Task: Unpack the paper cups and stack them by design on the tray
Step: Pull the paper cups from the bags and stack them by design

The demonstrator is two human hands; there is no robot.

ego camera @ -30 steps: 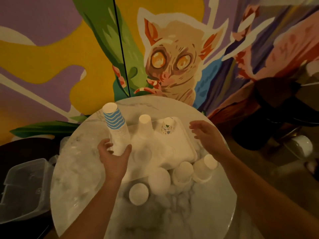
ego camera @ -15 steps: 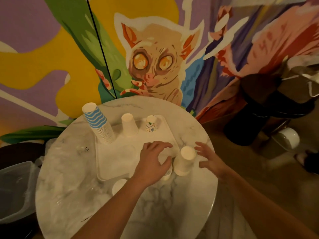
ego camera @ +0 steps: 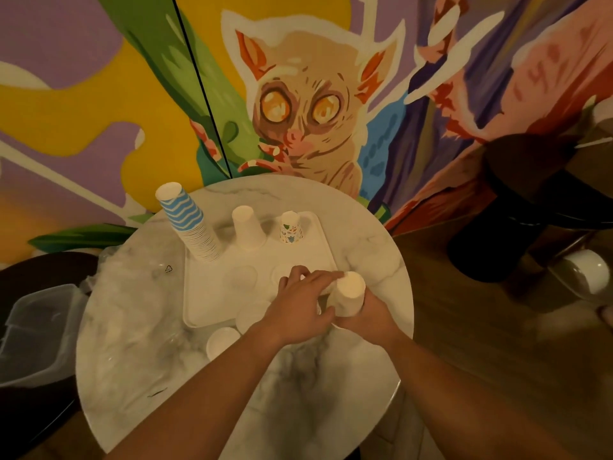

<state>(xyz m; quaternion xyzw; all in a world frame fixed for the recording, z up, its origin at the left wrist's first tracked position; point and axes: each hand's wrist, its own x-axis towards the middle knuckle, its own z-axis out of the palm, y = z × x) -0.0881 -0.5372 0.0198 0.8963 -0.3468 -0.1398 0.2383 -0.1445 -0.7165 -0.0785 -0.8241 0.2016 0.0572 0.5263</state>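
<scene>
White upturned paper cup [ego camera: 347, 295] gripped by right hand [ego camera: 368, 315], left hand [ego camera: 298, 302] curled over half-hidden cups — grip unclear, no legible writing.

A: Item one, the tray?
B: The tray [ego camera: 212, 287] lies on the table [ego camera: 139, 360], toward its far side.
A: On the tray?
B: Far left corner, tall cup stack [ego camera: 190, 227]; right of it, single cup [ego camera: 247, 229]; further right, patterned cup [ego camera: 291, 228].
A: Near edge?
B: Loose cup [ego camera: 220, 340] on the table before the tray; held cup [ego camera: 348, 295] at the tray's right near corner.
A: Off the table?
B: Plastic container [ego camera: 36, 333], left.
</scene>
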